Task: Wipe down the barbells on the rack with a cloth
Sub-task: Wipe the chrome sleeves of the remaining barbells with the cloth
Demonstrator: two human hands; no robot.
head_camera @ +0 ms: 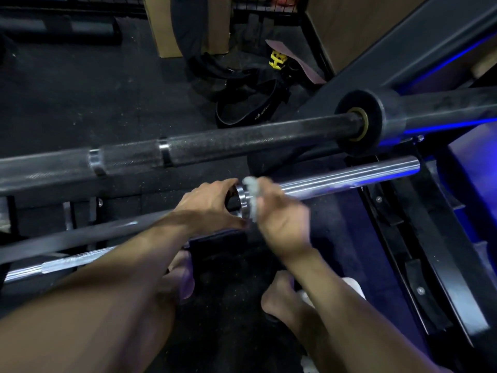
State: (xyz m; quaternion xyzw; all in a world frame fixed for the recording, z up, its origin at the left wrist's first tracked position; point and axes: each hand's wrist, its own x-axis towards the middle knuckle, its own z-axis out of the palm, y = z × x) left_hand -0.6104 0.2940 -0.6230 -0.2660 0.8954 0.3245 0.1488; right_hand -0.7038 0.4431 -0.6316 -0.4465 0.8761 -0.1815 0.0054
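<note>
Two barbells are seen lying roughly level across the view. The upper one, a black barbell (215, 146), is matt and dusty, with a knurled shaft, two bright rings on it, a brass-coloured bushing and a thick dark collar at its right end. Below and nearer lies a chrome barbell (349, 177), whose polished sleeve runs up to the right and catches blue light; its shiny collar sits between the two hands, and its thinner shaft is seen again at the lower left. A pale cloth (252, 185), blurred by motion, is bunched against the chrome collar and the start of the sleeve. It is gripped by the right hand (285, 219), whose fingers are curled round it and the bar. The left hand (209, 203) is curled round the chrome bar just left of the collar. The dark rack frame (430, 265) is seen at the right. On the black rubber floor (80, 90) behind, a lifting belt (250, 109) and a yellow clip (278, 59) are lying. No container can be made out.
</note>
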